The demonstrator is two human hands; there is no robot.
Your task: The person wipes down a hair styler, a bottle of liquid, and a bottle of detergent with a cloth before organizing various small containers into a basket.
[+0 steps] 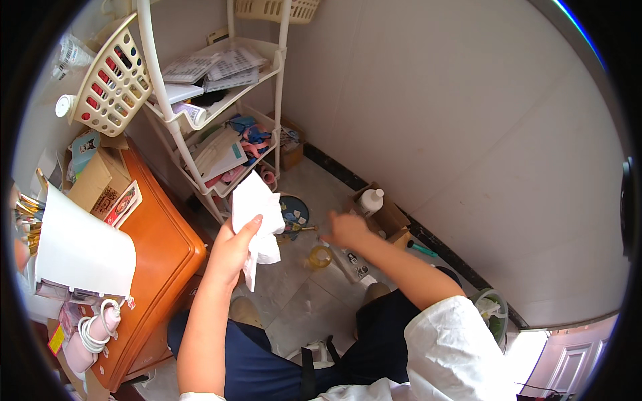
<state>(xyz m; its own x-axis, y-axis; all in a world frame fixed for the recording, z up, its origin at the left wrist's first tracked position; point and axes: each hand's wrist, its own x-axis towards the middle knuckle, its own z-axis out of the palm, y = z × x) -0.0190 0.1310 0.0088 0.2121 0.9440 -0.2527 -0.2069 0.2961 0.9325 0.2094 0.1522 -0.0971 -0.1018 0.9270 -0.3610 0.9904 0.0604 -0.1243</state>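
Observation:
My left hand point(235, 245) grips a crumpled wad of white tissue paper point(258, 205), the thumb pressed on its front. My right hand point(348, 229) is stretched out over the floor and blurred; its fingers look bent, and whether they hold anything cannot be made out. Just beyond it a white bottle point(371, 201) stands in an open cardboard box point(393, 216). Below the right hand lie a roll of yellowish tape point(320, 256) and a flat clear case with stickers point(353, 265). Between the hands, a brush point(301, 227) lies by a dark round plate with stickers point(295, 209).
A white shelf rack point(278, 65) with papers and ribbons stands ahead. At left an orange-brown wooden cabinet point(160, 240) carries a white brush holder point(83, 240) and a pink corded device point(83, 346). A teal tube point(422, 248) lies near the wall, and a bin point(503, 316) stands at right.

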